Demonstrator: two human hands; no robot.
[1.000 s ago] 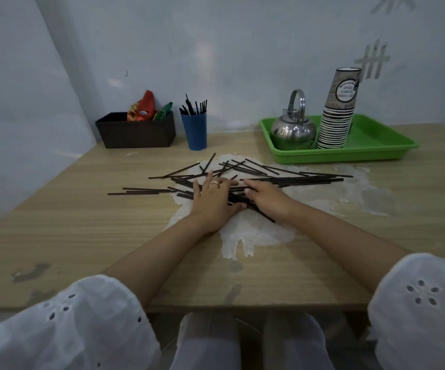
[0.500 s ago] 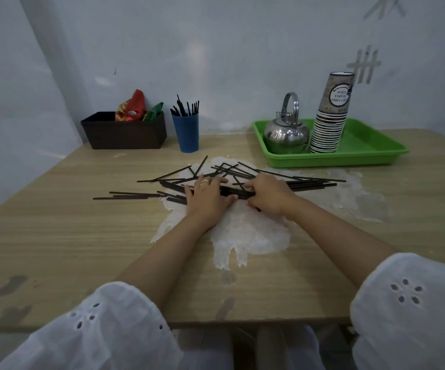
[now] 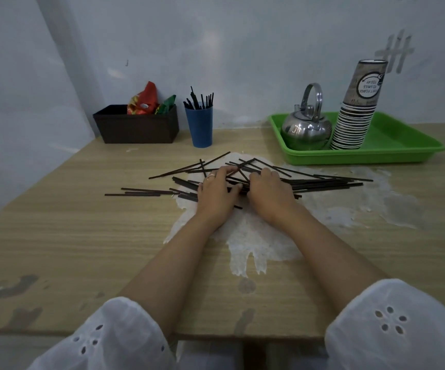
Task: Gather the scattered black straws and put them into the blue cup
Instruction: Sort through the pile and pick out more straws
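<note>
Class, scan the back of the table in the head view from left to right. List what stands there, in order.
black box → blue cup → steel kettle → stack of paper cups, the last two on the green tray.

**Open lane to the cup, clutter at the sides**

Between the straws (image 3: 309, 182) and the cup (image 3: 199, 126) lies a bare strip of table (image 3: 55, 236), free for hands to pass. Just left of the cup stands a black box (image 3: 135, 126), close enough to crowd that side. To the right, well apart, a green tray (image 3: 392, 150) with kettle (image 3: 306, 129) and tall cup stack (image 3: 357, 108) blocks the far right. Straw ends already in the cup fill part of its mouth. The wall stands close behind
</note>
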